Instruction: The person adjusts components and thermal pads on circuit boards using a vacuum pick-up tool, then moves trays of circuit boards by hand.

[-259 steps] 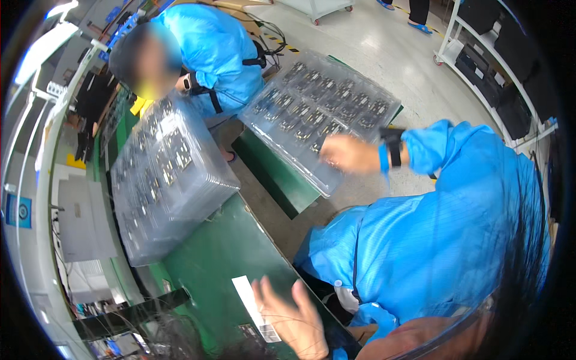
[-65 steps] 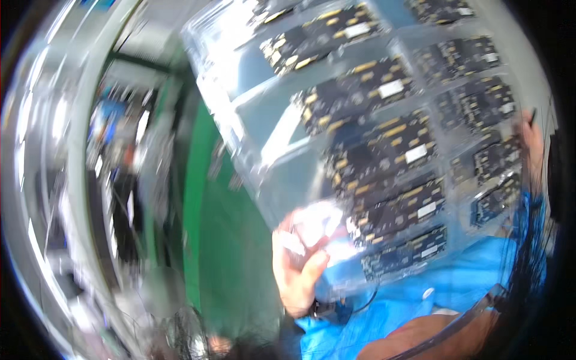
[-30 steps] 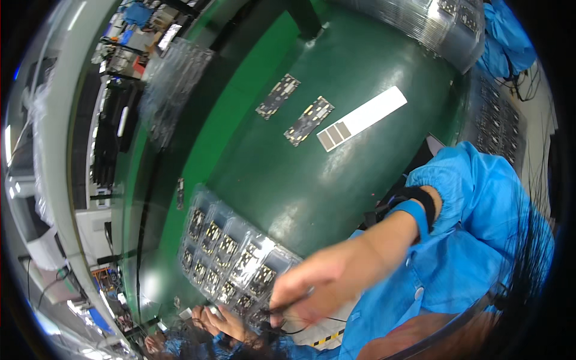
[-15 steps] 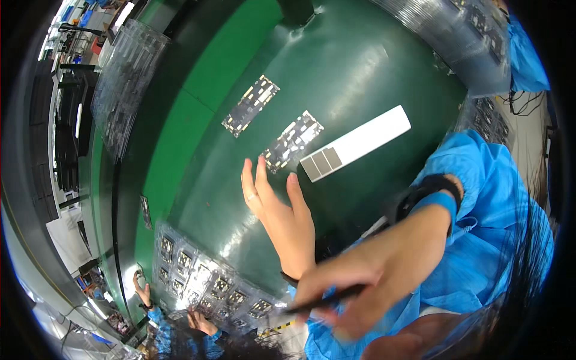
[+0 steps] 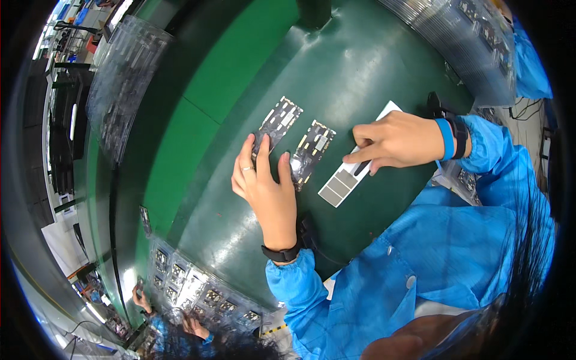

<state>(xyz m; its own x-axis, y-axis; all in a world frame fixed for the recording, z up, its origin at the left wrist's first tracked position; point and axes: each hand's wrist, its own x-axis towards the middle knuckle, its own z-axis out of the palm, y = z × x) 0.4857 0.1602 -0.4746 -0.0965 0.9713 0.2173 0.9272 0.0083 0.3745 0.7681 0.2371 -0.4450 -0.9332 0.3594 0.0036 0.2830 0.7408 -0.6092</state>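
Observation:
My left hand point(image 5: 264, 192) has its fingers spread. Its fingertips rest at the lower end of a dark circuit board point(image 5: 281, 120), and the thumb reaches the edge of a second circuit board point(image 5: 313, 150) just to the right. My right hand point(image 5: 393, 141) is closed on a slim black tool point(image 5: 362, 168), mostly hidden under the fingers, so its exact kind is unclear. That hand is over a long white strip point(image 5: 387, 110) with grey rectangular stickers point(image 5: 339, 187) at its near end. Whether the tool's tip touches a sticker cannot be made out.
Clear plastic trays stand stacked point(image 5: 456, 42) at the far right. Another tray point(image 5: 204, 288) with several small boards lies at the lower left, near a co-worker's hands point(image 5: 195, 327). A bright green strip point(image 5: 204, 90) runs along the table's left side.
My right hand has swung from near my body up to the white strip, carrying the black tool. The two boards and the strip have shifted and turned; my left fingers now meet the left board.

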